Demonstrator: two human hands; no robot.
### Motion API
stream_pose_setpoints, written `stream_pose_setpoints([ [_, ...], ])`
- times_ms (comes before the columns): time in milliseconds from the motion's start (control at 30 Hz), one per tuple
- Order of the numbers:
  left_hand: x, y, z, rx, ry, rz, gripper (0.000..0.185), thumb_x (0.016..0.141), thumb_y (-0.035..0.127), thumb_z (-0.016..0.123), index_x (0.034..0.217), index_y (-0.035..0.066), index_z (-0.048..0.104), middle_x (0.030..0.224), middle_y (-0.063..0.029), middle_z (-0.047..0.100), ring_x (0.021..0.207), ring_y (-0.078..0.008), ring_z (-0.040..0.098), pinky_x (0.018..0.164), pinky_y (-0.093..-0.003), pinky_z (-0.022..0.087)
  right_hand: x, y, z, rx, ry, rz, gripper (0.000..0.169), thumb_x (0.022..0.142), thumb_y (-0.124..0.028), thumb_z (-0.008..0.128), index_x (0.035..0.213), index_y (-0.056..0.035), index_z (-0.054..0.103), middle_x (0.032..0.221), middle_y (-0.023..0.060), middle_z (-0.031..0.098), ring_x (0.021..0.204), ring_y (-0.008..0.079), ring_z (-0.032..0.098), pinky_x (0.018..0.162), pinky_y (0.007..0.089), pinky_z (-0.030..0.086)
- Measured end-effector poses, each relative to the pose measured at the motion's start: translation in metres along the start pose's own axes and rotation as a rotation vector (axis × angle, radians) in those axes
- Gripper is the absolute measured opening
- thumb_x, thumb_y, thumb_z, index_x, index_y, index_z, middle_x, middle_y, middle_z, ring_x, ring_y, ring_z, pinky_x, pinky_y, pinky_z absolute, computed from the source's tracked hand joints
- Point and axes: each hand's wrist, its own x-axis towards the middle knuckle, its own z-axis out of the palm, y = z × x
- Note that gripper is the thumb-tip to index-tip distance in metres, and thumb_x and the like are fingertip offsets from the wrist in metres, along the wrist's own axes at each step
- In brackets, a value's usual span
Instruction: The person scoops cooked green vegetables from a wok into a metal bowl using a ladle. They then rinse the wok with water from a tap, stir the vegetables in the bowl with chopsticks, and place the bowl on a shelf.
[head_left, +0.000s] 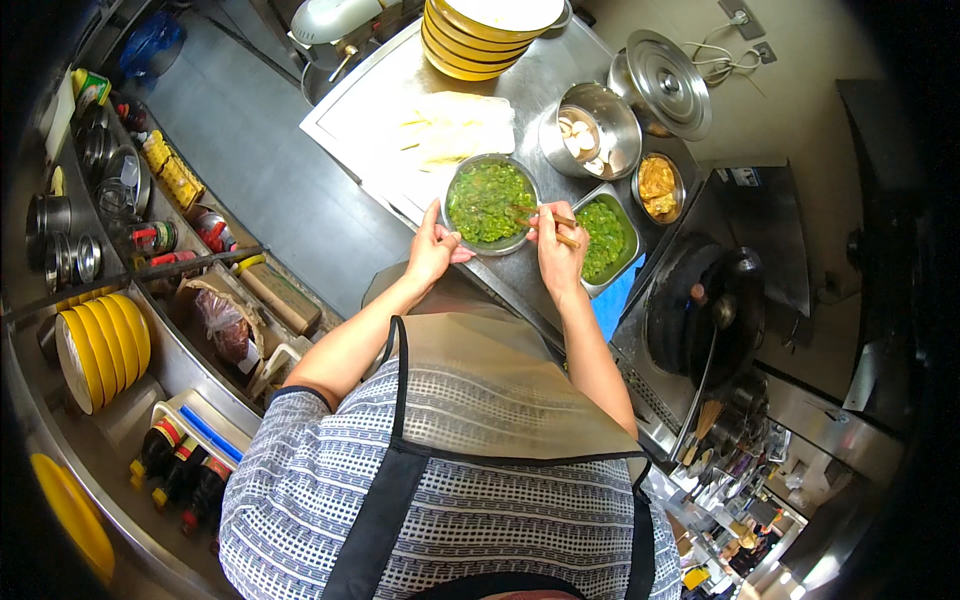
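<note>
A round metal bowl (491, 204) of chopped green vegetables stands near the edge of a steel table. My left hand (435, 247) is at the bowl's lower left rim, thumb and fingers against its side. My right hand (559, 247) grips a pair of wooden chopsticks (568, 240), whose tips reach into the greens. Just right of that hand is a rectangular metal container (604, 238) with more chopped greens. Beyond the bowl, pale yellow sheets or strips (457, 127) lie on the table, washed out by glare.
A steel pot (592, 135) holds pale sliced pieces; beside it are a lidded pot (666, 82) and a bowl of orange-yellow food (660, 187). Stacked yellow bowls (480, 45) stand at the back. A wok (705, 315) with a ladle sits right, shelves (142, 277) left.
</note>
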Motion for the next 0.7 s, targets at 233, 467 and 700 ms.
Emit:
stream_pose_setpoints([
  [233, 0.000, 0.000, 0.000, 0.041, -0.025, 0.005, 0.074, 0.086, -0.011, 0.046, 0.147, 0.011, 0.009, 0.075, -0.0068, 0.047, 0.062, -0.0209, 0.063, 0.060, -0.0325, 0.060, 0.021, 0.005, 0.033, 0.162, -0.083, 0.042, 0.021, 0.094, -0.019, 0.050, 0.089, 0.0001, 0.058, 0.077, 0.0105, 0.066, 0.062, 0.0137, 0.063, 0.055, 0.0256, 0.051],
  [467, -0.003, -0.003, 0.003, 0.023, -0.010, 0.000, 0.074, 0.086, -0.012, 0.046, 0.147, 0.012, 0.010, 0.074, -0.0061, 0.047, 0.062, -0.0200, 0.063, 0.062, -0.0319, 0.060, 0.040, 0.000, 0.038, 0.120, -0.123, -0.027, 0.021, 0.095, -0.020, 0.050, 0.092, -0.0001, 0.058, 0.079, 0.0093, 0.066, 0.066, 0.0121, 0.063, 0.059, 0.0245, 0.051],
  [700, -0.005, -0.002, 0.005, -0.084, -0.021, -0.036, 0.073, 0.086, -0.012, 0.045, 0.146, 0.010, 0.011, 0.076, -0.0077, 0.050, 0.063, -0.0204, 0.063, 0.066, -0.0330, 0.060, 0.020, 0.005, 0.011, -0.129, -0.206, -0.153, 0.021, 0.094, -0.020, 0.051, 0.088, -0.0015, 0.057, 0.074, 0.0057, 0.064, 0.063, 0.0099, 0.056, 0.058, 0.0250, 0.045],
])
